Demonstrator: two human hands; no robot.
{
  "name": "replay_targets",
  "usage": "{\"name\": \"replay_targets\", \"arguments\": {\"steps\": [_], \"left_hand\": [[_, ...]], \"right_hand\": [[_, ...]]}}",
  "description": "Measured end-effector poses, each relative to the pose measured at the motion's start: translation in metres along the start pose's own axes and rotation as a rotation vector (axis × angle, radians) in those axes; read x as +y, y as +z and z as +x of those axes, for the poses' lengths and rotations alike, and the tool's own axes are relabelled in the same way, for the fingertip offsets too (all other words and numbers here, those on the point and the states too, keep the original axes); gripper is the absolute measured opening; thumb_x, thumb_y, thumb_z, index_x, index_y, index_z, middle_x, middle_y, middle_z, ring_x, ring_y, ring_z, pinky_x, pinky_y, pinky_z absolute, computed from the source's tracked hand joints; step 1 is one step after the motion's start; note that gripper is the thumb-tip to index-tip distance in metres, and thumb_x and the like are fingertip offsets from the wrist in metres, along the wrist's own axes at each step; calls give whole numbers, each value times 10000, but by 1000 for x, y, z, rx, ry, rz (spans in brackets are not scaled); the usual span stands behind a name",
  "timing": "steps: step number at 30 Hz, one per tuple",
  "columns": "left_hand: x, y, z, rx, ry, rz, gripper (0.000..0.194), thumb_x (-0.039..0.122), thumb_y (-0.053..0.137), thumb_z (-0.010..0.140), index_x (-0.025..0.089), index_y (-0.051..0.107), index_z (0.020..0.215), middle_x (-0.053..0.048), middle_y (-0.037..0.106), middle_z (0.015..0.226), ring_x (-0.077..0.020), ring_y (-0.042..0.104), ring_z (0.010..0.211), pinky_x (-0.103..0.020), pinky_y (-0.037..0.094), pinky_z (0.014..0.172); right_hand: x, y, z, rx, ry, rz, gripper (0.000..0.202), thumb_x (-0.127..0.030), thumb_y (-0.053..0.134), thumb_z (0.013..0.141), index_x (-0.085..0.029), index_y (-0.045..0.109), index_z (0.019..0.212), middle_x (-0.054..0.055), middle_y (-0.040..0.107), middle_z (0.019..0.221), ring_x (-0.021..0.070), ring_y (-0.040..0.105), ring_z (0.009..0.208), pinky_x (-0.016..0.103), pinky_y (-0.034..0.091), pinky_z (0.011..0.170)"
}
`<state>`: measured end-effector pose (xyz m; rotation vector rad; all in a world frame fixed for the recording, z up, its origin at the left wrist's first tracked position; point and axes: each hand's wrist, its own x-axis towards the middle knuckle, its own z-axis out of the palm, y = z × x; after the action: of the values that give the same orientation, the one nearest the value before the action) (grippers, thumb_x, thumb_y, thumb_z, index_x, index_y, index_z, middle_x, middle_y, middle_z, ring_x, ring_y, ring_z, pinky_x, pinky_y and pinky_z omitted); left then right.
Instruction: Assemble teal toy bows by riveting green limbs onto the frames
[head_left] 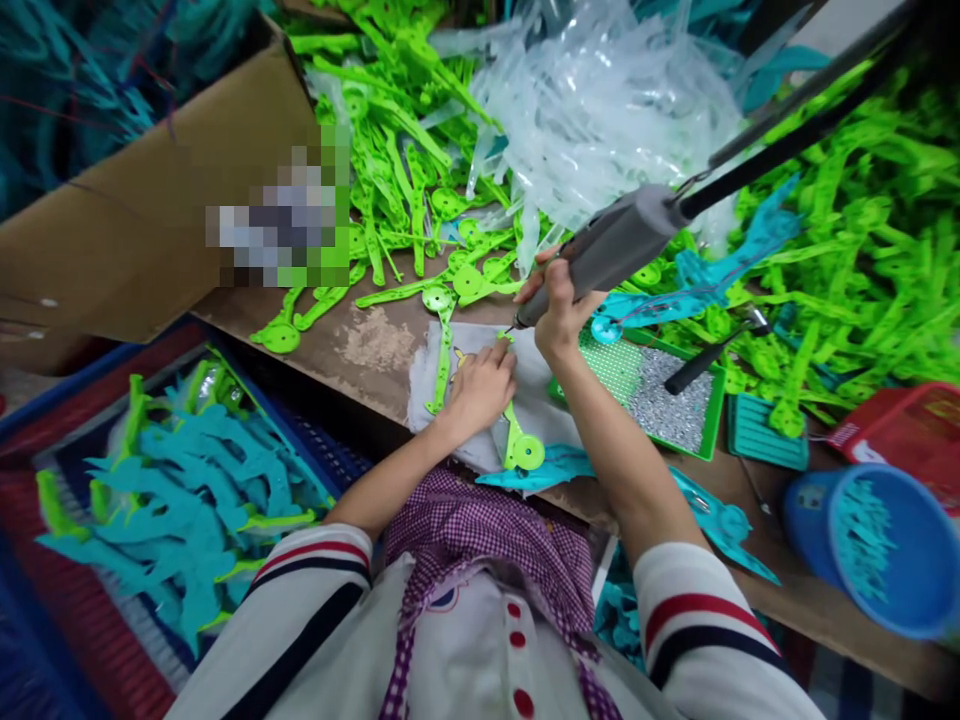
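Observation:
My right hand (564, 308) is wrapped round a grey electric screwdriver (619, 245) that hangs from a black cord and slants down to the left. Its tip meets the upper end of a green plastic part (523, 448) lying on a grey cloth (546, 385). My left hand (482, 385) presses down on that part, its fingers together near the driver's tip and covering the part's middle. Left of this hand lies another green part (442, 360) with a round end. A turquoise piece (551, 467) sits at the table's front edge, below the round end of the held part.
A green tray (709, 425) of small metal screws holds a black-handled hammer (694, 370). Green parts (847, 250) and clear plastic pieces (600, 100) are heaped behind. A blue bucket (806, 515) stands right; a blue crate (22, 425) with turquoise parts and a cardboard box (150, 200) are left.

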<state>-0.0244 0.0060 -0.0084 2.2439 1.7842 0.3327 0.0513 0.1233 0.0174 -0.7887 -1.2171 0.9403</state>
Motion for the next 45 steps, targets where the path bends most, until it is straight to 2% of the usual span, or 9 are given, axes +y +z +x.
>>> {"name": "replay_targets", "arguments": {"steps": [6,15,19,22,27,31,35,39,45], "left_hand": [[0,-2,-1,-16,2,-11,296,148,477,932,117,618,1191,-182,527,1485,-323,603,1174,-476,497,952],[0,1,0,-17,-13,-8,274,172,479,945,116,618,1174,-210,579,1402,-322,608,1156,-468,484,955],[-1,1,1,-19,-1,-4,263,169,483,941,110,619,1159,-204,630,1306,-320,609,1145,-465,483,957],[-2,0,0,-25,2,3,270,170,473,941,114,617,1163,-200,591,1380,-323,607,1139,-473,490,943],[-4,3,-1,-20,3,-11,274,160,453,944,143,611,1168,-175,512,1504,-313,599,1143,-488,491,959],[-7,6,0,14,-6,-73,253,167,424,962,154,610,1133,-185,509,1504,-316,594,1140,-506,491,963],[-12,8,-10,136,-17,-233,257,264,430,1008,162,566,1201,-180,515,1477,-303,559,1250,-488,470,1042],[-7,7,-41,295,-144,-389,464,396,533,990,161,434,1378,-203,473,1431,-301,494,1354,-477,456,1094],[10,9,-65,183,-302,-528,746,419,639,938,244,223,1532,-191,446,1447,-254,628,1135,-417,560,925]], "right_hand": [[7,3,-3,-17,6,-42,480,-722,588,792,-245,610,832,-46,541,634,124,629,504,249,500,441],[17,6,0,-251,29,-100,398,-632,648,813,-240,603,762,-56,507,557,129,580,513,304,552,501],[18,10,-4,-245,4,-131,395,-613,696,782,-236,592,724,-59,519,554,127,572,524,313,559,542],[9,12,1,-208,23,-118,419,-646,683,776,-241,592,717,-63,506,535,125,548,478,303,530,493],[-41,-24,9,108,-104,25,379,-649,605,845,-271,612,826,-77,457,504,106,471,378,260,405,377],[-72,-68,-15,149,-116,-5,335,-598,626,850,-264,610,825,-78,440,502,115,480,367,265,399,369],[-62,-90,-40,212,-42,-71,399,-635,655,789,-240,599,787,-81,441,510,109,467,353,258,382,353],[-43,-97,-43,236,-59,-31,414,-644,676,759,-241,585,790,-81,464,547,99,472,359,250,384,351],[-38,-99,-42,208,-33,-18,418,-655,651,773,-242,586,774,-84,450,504,107,470,347,251,387,357]]}}
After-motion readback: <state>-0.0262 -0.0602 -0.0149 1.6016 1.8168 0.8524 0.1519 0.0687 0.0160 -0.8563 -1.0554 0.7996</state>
